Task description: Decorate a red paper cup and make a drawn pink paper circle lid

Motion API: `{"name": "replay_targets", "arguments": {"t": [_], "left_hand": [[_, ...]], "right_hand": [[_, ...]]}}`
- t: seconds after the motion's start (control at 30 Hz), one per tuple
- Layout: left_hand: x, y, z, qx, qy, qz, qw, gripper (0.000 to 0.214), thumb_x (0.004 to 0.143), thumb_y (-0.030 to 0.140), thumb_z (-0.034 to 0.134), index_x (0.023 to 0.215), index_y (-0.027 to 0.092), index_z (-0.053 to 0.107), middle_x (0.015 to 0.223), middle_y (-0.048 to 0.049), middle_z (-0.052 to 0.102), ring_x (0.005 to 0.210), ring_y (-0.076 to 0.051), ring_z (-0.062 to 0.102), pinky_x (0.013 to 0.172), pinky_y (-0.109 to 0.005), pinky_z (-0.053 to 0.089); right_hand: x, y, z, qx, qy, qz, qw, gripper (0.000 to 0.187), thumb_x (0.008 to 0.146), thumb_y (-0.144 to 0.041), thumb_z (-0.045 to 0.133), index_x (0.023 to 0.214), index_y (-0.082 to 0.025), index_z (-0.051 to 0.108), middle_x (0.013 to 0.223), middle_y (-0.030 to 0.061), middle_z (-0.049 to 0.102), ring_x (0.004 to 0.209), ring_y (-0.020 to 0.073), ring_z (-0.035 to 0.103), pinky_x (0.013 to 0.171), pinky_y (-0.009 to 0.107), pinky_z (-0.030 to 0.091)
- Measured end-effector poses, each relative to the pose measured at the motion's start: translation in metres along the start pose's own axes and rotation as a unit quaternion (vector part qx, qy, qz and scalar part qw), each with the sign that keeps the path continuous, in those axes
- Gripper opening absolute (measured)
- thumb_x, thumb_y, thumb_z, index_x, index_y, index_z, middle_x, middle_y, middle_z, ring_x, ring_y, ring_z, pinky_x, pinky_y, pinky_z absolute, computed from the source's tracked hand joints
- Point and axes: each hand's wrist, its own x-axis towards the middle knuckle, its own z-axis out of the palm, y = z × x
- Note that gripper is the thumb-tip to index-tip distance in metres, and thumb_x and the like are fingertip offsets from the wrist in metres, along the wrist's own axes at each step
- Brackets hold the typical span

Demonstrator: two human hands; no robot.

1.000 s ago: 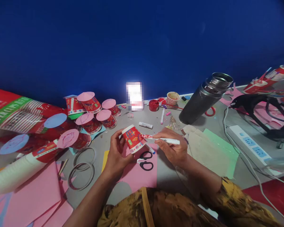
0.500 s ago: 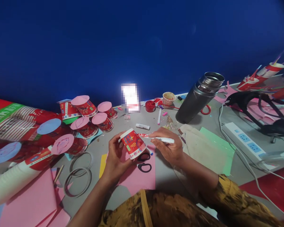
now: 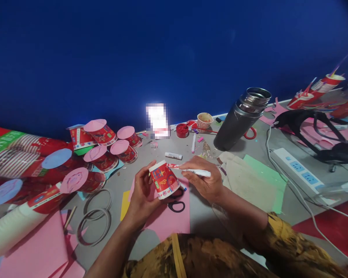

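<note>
A red printed paper cup was held tilted just above the counter, close before the person, by the left hand, whose fingers were closed around its wall; its base was turned up and to the left. A white marker was gripped in the closed fingers of the right hand, and its tip was laid against the cup's side near the base. Black-handled scissors were partly hidden beneath the cup, lying on a pink paper sheet, with a yellow sheet just beside it. Two thin rings were seen to the left, and behind them a cluster of upturned cups capped with pink discs, a printed sleeve of paper cups and a stack of white cups laid on its side. A glue stick lay just beyond the held cup, and a red paint pot farther back. To the right a dark steel flask was stood, with a green sheet, a white power strip and a black headset nearby. The counter was grey and strewn with scraps, and it was backed by a plain deep-blue wall.
</note>
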Motion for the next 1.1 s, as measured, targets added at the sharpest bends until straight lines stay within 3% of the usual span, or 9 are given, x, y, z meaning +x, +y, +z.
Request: {"name": "replay_targets", "arguments": {"t": [0.23, 0.47, 0.67, 0.8, 0.93, 1.1], "left_hand": [[0.0, 0.002, 0.002, -0.022, 0.016, -0.017, 0.999, 0.089, 0.07, 0.03, 0.096, 0.142, 0.032, 0.044, 0.167, -0.014, 0.042, 0.157, -0.034, 0.041, 0.128, -0.053, 0.036], [0.002, 0.012, 0.003, -0.071, 0.044, -0.057, 0.995, 0.091, 0.069, 0.035, 0.097, 0.142, 0.032, 0.041, 0.149, -0.0119, 0.059, 0.136, -0.034, 0.063, 0.11, -0.047, 0.057], [0.0, 0.015, 0.005, -0.102, 0.008, -0.105, 0.989, 0.093, 0.069, 0.034, 0.096, 0.142, 0.035, 0.039, 0.146, -0.0113, 0.062, 0.126, -0.036, 0.069, 0.095, -0.046, 0.066], [0.001, 0.011, 0.002, -0.092, 0.005, -0.079, 0.993, 0.1, 0.066, 0.034, 0.098, 0.148, 0.035, 0.04, 0.153, -0.0116, 0.056, 0.135, -0.036, 0.063, 0.104, -0.047, 0.061], [0.002, 0.008, -0.008, -0.02, 0.008, -0.041, 0.999, 0.102, 0.067, 0.041, 0.097, 0.154, 0.031, 0.044, 0.158, -0.0129, 0.049, 0.148, -0.037, 0.049, 0.121, -0.051, 0.046], [0.004, 0.016, -0.011, 0.058, -0.022, -0.104, 0.993, 0.096, 0.068, 0.039, 0.097, 0.151, 0.028, 0.05, 0.156, -0.0144, 0.054, 0.141, -0.039, 0.057, 0.12, -0.055, 0.046]], "right_hand": [[-0.005, 0.004, -0.001, 0.003, 0.034, 0.059, 0.998, 0.017, 0.105, -0.025, 0.066, 0.118, -0.027, 0.076, 0.094, 0.0026, 0.081, 0.082, 0.0183, 0.076, 0.078, 0.032, 0.059], [-0.006, -0.001, 0.007, -0.046, -0.052, -0.027, 0.997, 0.024, 0.099, -0.025, 0.074, 0.122, -0.024, 0.068, 0.098, 0.0062, 0.08, 0.087, 0.0207, 0.075, 0.082, 0.034, 0.06], [-0.008, -0.001, 0.01, -0.072, -0.063, -0.051, 0.994, 0.021, 0.1, -0.019, 0.067, 0.12, -0.024, 0.065, 0.097, 0.0063, 0.079, 0.084, 0.0206, 0.073, 0.078, 0.034, 0.059], [-0.008, -0.002, 0.008, -0.123, -0.089, -0.085, 0.985, 0.022, 0.1, -0.016, 0.065, 0.12, -0.024, 0.066, 0.091, 0.0052, 0.078, 0.08, 0.0208, 0.07, 0.073, 0.033, 0.056], [-0.01, -0.002, 0.01, -0.179, -0.121, -0.117, 0.969, 0.019, 0.103, -0.015, 0.06, 0.118, -0.023, 0.068, 0.085, 0.0043, 0.076, 0.075, 0.0197, 0.066, 0.07, 0.032, 0.052], [-0.012, 0.0, 0.013, -0.164, -0.146, -0.109, 0.97, 0.013, 0.105, -0.021, 0.061, 0.115, -0.021, 0.071, 0.085, 0.0049, 0.077, 0.075, 0.0194, 0.066, 0.068, 0.032, 0.052]]}}
